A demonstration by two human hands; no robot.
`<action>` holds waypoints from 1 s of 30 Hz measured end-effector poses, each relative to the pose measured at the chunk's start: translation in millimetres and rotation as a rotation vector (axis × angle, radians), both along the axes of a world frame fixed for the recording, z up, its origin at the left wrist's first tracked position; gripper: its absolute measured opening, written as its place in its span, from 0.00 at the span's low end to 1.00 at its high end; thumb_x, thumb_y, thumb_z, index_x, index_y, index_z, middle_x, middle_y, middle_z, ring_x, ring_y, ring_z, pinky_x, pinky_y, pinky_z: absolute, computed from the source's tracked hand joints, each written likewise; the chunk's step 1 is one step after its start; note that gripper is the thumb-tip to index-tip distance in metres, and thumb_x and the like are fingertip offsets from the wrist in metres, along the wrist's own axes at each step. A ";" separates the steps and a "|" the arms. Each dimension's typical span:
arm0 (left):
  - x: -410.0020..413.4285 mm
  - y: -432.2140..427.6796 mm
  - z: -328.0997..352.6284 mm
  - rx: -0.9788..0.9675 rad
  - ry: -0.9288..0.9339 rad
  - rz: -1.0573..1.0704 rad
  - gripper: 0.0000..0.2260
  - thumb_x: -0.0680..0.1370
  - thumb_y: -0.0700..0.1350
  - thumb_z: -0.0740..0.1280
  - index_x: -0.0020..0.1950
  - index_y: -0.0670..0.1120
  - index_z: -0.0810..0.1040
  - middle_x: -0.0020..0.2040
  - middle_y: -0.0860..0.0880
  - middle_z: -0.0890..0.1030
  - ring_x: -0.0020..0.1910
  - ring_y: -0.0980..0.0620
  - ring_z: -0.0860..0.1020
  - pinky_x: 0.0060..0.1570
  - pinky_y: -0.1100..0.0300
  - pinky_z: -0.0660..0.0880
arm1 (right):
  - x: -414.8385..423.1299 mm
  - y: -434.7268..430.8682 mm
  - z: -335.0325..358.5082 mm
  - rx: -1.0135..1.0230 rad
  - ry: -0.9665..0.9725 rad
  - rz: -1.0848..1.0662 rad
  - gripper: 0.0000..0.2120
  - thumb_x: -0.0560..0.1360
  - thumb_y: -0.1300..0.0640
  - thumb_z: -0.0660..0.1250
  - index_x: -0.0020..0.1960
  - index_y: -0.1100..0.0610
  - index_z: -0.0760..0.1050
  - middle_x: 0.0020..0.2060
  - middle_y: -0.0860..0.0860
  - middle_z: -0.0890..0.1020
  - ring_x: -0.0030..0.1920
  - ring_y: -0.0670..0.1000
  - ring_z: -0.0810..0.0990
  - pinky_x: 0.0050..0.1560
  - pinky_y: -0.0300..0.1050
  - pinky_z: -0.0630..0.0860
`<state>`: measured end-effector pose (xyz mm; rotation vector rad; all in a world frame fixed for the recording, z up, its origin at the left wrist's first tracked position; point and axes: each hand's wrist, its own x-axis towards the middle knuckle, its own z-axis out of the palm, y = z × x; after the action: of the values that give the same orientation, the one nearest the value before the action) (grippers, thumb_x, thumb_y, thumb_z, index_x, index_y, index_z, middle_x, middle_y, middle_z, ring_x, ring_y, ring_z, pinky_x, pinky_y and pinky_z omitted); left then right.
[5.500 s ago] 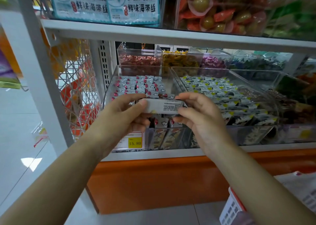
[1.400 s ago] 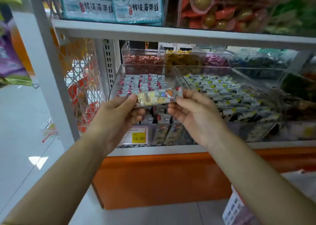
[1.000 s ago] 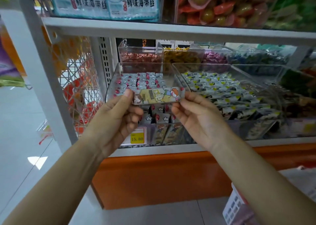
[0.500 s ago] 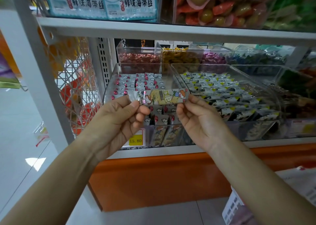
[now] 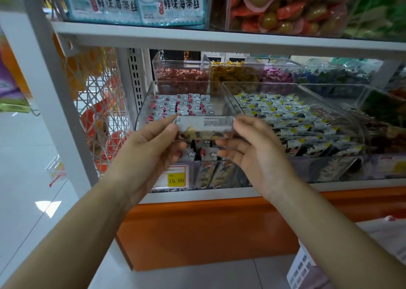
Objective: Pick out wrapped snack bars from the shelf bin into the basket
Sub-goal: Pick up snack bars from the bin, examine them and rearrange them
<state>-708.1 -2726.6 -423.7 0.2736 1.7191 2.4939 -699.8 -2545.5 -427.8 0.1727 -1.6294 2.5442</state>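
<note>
Silvery-wrapped snack bar (image 5: 205, 126) sits level at frame centre, pinched at each end by the left hand (image 5: 151, 148) and right hand (image 5: 252, 154), its printed back seemingly facing up. Behind it lies the clear shelf bin (image 5: 144, 110) of bars; the basket (image 5: 301, 266) shows at lower right.

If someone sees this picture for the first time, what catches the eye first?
The wrapped snack bar at the centre stands out, pinched by its ends between the left hand and the right hand, before the clear shelf bin. Next, the yellow price tag below the hands and the basket at the lower right corner.
</note>
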 end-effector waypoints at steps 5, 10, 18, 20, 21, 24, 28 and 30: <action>0.8 -6.4 2.8 -0.141 0.084 0.017 0.23 0.68 0.41 0.66 0.63 0.42 0.76 0.41 0.47 0.83 0.37 0.57 0.79 0.34 0.68 0.75 | -0.8 1.4 -1.9 0.104 0.029 -0.092 0.08 0.73 0.64 0.66 0.52 0.61 0.74 0.50 0.61 0.79 0.41 0.55 0.82 0.36 0.41 0.79; 1.0 -6.9 4.0 -0.192 0.121 0.012 0.21 0.66 0.41 0.67 0.59 0.43 0.78 0.45 0.46 0.85 0.40 0.54 0.82 0.36 0.68 0.76 | -2.2 4.0 1.5 0.085 0.018 -0.079 0.10 0.76 0.68 0.60 0.47 0.60 0.79 0.49 0.58 0.80 0.46 0.54 0.82 0.40 0.41 0.80; 4.7 -6.0 3.4 -0.376 0.188 0.091 0.16 0.64 0.52 0.70 0.50 0.47 0.79 0.42 0.48 0.84 0.36 0.53 0.82 0.34 0.66 0.76 | 0.1 0.6 -1.3 0.375 0.127 -0.226 0.10 0.73 0.64 0.68 0.35 0.53 0.78 0.42 0.62 0.80 0.47 0.63 0.80 0.43 0.59 0.80; 6.1 -4.9 3.9 -0.430 0.223 0.091 0.15 0.65 0.51 0.70 0.49 0.46 0.78 0.39 0.50 0.83 0.33 0.54 0.81 0.32 0.66 0.76 | 1.0 -0.3 -0.1 0.437 0.148 -0.303 0.12 0.73 0.62 0.69 0.32 0.51 0.77 0.40 0.64 0.79 0.47 0.67 0.78 0.47 0.67 0.77; 6.5 -4.2 3.6 -0.460 0.236 0.084 0.13 0.67 0.51 0.71 0.48 0.46 0.77 0.38 0.51 0.82 0.31 0.54 0.80 0.32 0.66 0.75 | 1.7 -0.7 0.3 0.454 0.154 -0.331 0.12 0.73 0.61 0.69 0.32 0.51 0.77 0.39 0.64 0.79 0.46 0.66 0.78 0.47 0.66 0.77; 6.0 -0.9 -0.7 -0.521 0.233 0.102 0.07 0.73 0.45 0.69 0.46 0.44 0.74 0.32 0.53 0.77 0.29 0.54 0.77 0.31 0.61 0.75 | 3.6 -1.4 -1.1 0.521 0.187 -0.351 0.10 0.73 0.60 0.69 0.33 0.54 0.76 0.35 0.60 0.79 0.42 0.61 0.79 0.44 0.57 0.79; 5.3 2.1 -1.1 -0.528 0.188 0.158 0.10 0.74 0.46 0.67 0.45 0.40 0.72 0.35 0.47 0.77 0.27 0.54 0.76 0.28 0.60 0.75 | 6.0 -3.9 -1.8 0.537 0.185 -0.280 0.09 0.73 0.59 0.69 0.34 0.52 0.77 0.36 0.55 0.81 0.42 0.56 0.81 0.44 0.53 0.80; 4.3 0.5 1.2 -0.505 0.167 0.167 0.09 0.74 0.46 0.68 0.42 0.41 0.73 0.34 0.47 0.79 0.26 0.53 0.77 0.26 0.62 0.75 | 6.0 -3.5 -1.8 0.513 0.176 -0.255 0.11 0.73 0.59 0.69 0.33 0.50 0.78 0.37 0.56 0.82 0.42 0.56 0.81 0.44 0.53 0.80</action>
<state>-703.8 -2726.1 -422.5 0.3072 2.4502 2.0795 -693.9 -2549.0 -429.7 0.2075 -2.0430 1.8345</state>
